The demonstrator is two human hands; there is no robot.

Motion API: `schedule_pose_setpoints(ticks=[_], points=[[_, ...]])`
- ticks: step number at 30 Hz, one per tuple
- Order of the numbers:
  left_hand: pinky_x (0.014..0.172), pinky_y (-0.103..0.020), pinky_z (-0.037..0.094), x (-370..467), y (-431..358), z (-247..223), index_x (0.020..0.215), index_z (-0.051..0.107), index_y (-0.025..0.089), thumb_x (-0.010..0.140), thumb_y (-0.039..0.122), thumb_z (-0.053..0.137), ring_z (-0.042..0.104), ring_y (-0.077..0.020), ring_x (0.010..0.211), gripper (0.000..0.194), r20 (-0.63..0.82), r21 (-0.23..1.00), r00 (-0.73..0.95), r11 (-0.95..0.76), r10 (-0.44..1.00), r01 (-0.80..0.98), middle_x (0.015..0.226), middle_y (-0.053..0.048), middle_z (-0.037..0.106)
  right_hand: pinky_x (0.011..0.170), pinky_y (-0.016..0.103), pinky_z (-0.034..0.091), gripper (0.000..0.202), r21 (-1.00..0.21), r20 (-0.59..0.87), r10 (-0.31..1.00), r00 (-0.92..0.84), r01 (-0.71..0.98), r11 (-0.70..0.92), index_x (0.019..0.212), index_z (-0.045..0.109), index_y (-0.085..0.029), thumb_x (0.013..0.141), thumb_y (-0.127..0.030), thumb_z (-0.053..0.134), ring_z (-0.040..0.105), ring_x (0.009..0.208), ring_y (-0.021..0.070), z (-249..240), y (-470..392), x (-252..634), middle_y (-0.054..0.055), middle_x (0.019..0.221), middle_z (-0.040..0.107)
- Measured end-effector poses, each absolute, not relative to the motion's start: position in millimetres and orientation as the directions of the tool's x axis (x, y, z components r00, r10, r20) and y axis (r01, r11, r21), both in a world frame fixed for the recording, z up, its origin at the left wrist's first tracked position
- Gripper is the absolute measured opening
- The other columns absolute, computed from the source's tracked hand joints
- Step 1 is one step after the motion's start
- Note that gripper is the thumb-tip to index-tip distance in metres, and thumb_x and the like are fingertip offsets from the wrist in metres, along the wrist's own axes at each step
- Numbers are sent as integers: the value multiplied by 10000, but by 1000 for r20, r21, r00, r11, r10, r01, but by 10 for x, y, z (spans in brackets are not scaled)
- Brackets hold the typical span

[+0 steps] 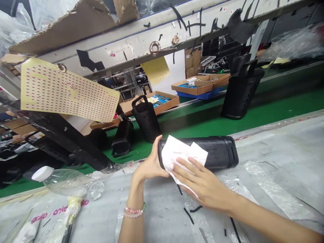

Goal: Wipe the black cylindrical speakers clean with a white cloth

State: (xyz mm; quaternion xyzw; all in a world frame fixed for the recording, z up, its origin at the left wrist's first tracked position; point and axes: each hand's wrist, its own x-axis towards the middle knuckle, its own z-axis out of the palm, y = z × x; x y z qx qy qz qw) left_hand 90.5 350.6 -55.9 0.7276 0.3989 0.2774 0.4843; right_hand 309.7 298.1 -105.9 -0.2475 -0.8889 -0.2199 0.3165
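Observation:
A black cylindrical housing (220, 152) with a loop handle at its right end lies on its side on the plastic-covered bench. My left hand (150, 166) grips its left end, thumb below and fingers partly hidden behind. Against the housing's near side, my right hand (199, 182) presses a folded white wiping cloth (174, 148), its fingers stretched over the cloth. The cloth covers much of the housing's left half.
Beyond the bench, a green conveyor (192, 125) carries upright black housings (146, 118), (240, 91). A clear bottle (65, 182) with a white cap lies at left. Behind it leans a black post (71, 138). Black strips (188, 216) litter the bench (162, 216).

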Motion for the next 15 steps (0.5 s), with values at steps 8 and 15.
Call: schedule_pose_setpoints(ticks=[8, 15], points=[[918, -413, 520, 905, 3483, -523, 1523, -111, 298, 632, 186, 778, 591, -201, 966, 1264, -48, 922, 510, -159, 859, 354, 1320, -118, 437, 1146, 463, 305, 457, -658, 445, 877, 180, 730, 184, 1214, 661, -210, 908, -444, 414, 471, 1326, 282, -925, 3387, 4056, 59, 1316, 617], [975, -426, 488, 896, 3517, -552, 1523, -115, 311, 641, 187, 778, 551, -246, 1110, 1261, -36, 934, 519, -156, 854, 322, 1361, -120, 419, 546, 421, 459, 480, -843, 186, 690, 700, 474, -253, 616, 497, -195, 823, -597, 337, 588, 609, 298, -938, 3370, 4600, 162, 613, 569]])
